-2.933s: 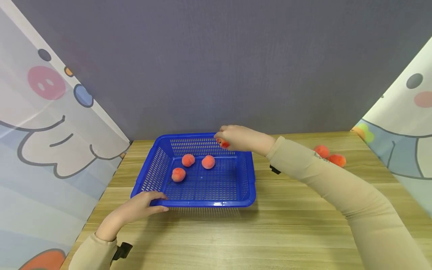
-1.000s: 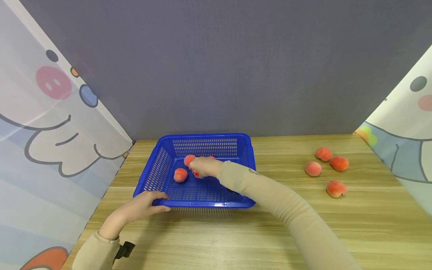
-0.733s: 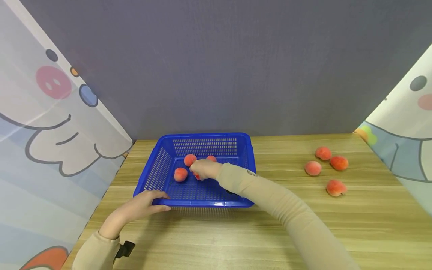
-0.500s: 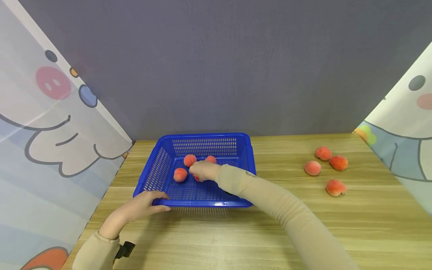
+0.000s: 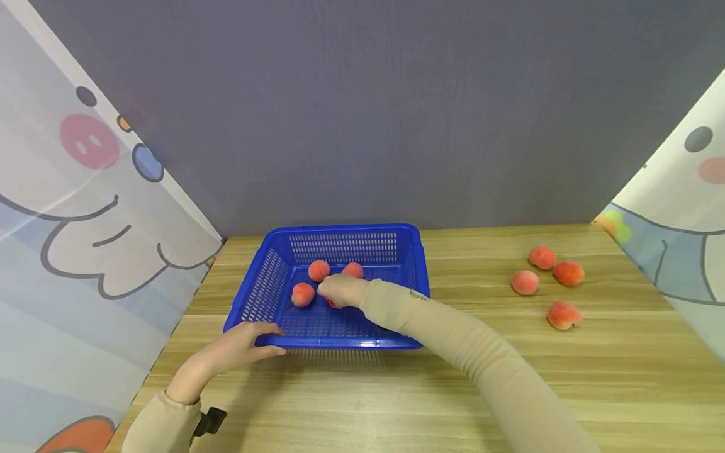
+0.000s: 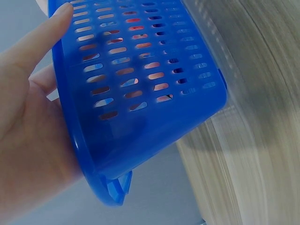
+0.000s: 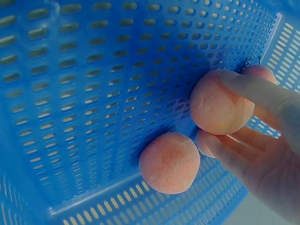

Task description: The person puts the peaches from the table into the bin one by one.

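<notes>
A blue plastic basket [image 5: 340, 341] with slotted walls stands on the wooden table. The left hand [image 5: 240, 346] grips its front-left rim; in the left wrist view the thumb lies along the outer wall. Inside the basket, the right hand [image 5: 342, 289] reaches low and holds a peach [image 7: 215, 103] between thumb and fingers, close over the slotted floor. That peach is mostly covered by the hand in the head view. Three other peaches lie around it: one at the back [image 5: 319, 271], another at the left [image 5: 303, 294], and a third [image 5: 353, 270] just behind the hand.
To the right of the basket, several peaches [image 5: 525, 282] lie loose on the wooden table [image 5: 453, 390]. A grey panel [image 5: 362, 113] rises behind the table, and cartoon-printed curtains [image 5: 79, 239] flank it. The right sleeve [image 5: 464, 336] crosses over the basket's front-right rim.
Since the earliest frame, the right hand has carried its peach from above the back rim down and left into the basket. Two table peaches formerly behind the arm now show. The left hand keeps its grip.
</notes>
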Demonstrator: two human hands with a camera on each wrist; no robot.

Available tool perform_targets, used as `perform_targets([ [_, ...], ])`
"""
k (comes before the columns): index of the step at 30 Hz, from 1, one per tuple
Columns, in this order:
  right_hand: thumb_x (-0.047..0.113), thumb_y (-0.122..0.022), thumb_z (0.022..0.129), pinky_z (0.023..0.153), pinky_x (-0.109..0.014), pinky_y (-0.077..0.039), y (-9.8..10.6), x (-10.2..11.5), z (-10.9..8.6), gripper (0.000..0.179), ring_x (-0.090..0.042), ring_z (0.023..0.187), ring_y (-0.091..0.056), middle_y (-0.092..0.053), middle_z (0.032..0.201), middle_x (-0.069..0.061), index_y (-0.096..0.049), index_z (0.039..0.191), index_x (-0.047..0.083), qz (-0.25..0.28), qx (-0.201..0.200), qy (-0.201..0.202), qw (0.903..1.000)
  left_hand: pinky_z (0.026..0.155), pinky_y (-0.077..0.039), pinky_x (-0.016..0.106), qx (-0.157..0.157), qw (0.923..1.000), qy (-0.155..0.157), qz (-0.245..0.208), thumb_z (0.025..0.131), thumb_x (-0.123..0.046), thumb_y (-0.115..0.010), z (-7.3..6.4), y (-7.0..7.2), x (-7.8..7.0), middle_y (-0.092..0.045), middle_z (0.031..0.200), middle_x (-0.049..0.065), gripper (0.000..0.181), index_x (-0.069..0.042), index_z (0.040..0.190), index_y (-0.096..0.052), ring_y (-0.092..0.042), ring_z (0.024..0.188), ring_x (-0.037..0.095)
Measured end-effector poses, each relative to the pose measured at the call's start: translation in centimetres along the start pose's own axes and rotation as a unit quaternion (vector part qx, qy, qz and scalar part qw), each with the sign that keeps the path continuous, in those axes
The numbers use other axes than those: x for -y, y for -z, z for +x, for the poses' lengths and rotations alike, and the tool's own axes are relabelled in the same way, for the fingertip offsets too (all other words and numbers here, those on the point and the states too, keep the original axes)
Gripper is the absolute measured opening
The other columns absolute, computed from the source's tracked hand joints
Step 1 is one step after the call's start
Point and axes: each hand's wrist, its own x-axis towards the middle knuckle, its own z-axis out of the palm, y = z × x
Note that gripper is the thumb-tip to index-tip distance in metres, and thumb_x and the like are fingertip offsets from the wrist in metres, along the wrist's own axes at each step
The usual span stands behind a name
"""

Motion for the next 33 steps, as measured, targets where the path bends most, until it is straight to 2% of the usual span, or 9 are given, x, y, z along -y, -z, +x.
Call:
perform_targets([
  [7,-0.003,-0.058,0.076,0.060,-0.022,-0.035,-0.2,0.0,0.1,0.015,-0.014,0.066,-0.042,-0.052,0.074,-0.001,-0.059,0.083,0.009,-0.018,-0.003,0.001,0.9998,0.068,-0.046,0.027,-0.003,1.0000,-0.005,0.002,0.084,-0.037,-0.057,0.0,-0.1,0.0,-0.061,0.088,-0.007,0.029,-0.011,0.095,-0.063,-0.054,0.079,0.005],
  [15,0.003,-0.064,0.075,0.064,-0.022,-0.039,0.0,0.1,0.1,0.016,-0.013,0.071,-0.047,-0.050,0.073,0.003,-0.062,0.089,0.010,-0.052,-0.012,0.012,0.9985,0.070,-0.047,0.029,-0.004,1.0000,0.006,0.002,0.084,-0.039,-0.056,0.0,-0.1,0.0,-0.062,0.091,-0.005,0.033,-0.010,0.097,-0.063,-0.056,0.082,0.008],
  [20,0.008,-0.069,0.073,0.068,-0.022,-0.042,0.1,0.1,0.2,0.021,-0.013,0.077,-0.050,-0.055,0.080,0.002,-0.062,0.093,0.013,-0.041,-0.009,0.000,0.9991,0.070,-0.047,0.029,-0.003,1.0000,0.009,0.002,0.084,-0.040,-0.056,0.0,-0.1,0.1,-0.062,0.091,-0.005,0.033,-0.010,0.097,-0.063,-0.057,0.083,0.009],
  [26,0.008,-0.069,0.072,0.065,-0.022,-0.040,0.4,-0.1,0.3,0.020,-0.011,0.070,-0.047,-0.049,0.071,0.005,-0.061,0.091,0.012,-0.038,-0.017,0.013,0.9991,0.070,-0.047,0.029,-0.005,0.9999,0.009,-0.002,0.084,-0.039,-0.056,0.0,-0.1,0.0,-0.062,0.091,-0.005,0.033,-0.010,0.097,-0.063,-0.057,0.083,0.009],
  [29,0.006,-0.065,0.073,0.059,-0.021,-0.037,1.0,-0.1,0.2,0.022,-0.012,0.066,-0.045,-0.049,0.067,0.005,-0.062,0.094,0.010,-0.034,-0.018,0.021,0.9990,0.070,-0.047,0.028,-0.005,1.0000,0.008,-0.002,0.084,-0.039,-0.056,0.0,-0.1,0.0,-0.062,0.091,-0.005,0.032,-0.010,0.097,-0.063,-0.057,0.083,0.009],
  [31,0.004,-0.062,0.073,0.059,-0.021,-0.035,1.4,-0.1,0.0,0.029,-0.012,0.068,-0.045,-0.054,0.074,0.004,-0.063,0.101,0.010,-0.015,-0.018,0.016,0.9996,0.069,-0.047,0.028,-0.004,1.0000,0.009,-0.003,0.084,-0.039,-0.056,0.0,0.0,0.0,-0.062,0.091,-0.005,0.032,-0.010,0.097,-0.063,-0.056,0.082,0.009],
  [33,0.003,-0.061,0.074,0.062,-0.020,-0.038,1.9,-0.1,-0.2,0.036,-0.012,0.074,-0.047,-0.060,0.089,0.002,-0.061,0.109,0.009,0.011,-0.016,0.009,0.9998,0.069,-0.047,0.028,-0.003,0.9999,0.010,-0.004,0.084,-0.039,-0.056,0.0,0.0,0.0,-0.062,0.091,-0.004,0.033,-0.010,0.097,-0.063,-0.056,0.082,0.009],
])
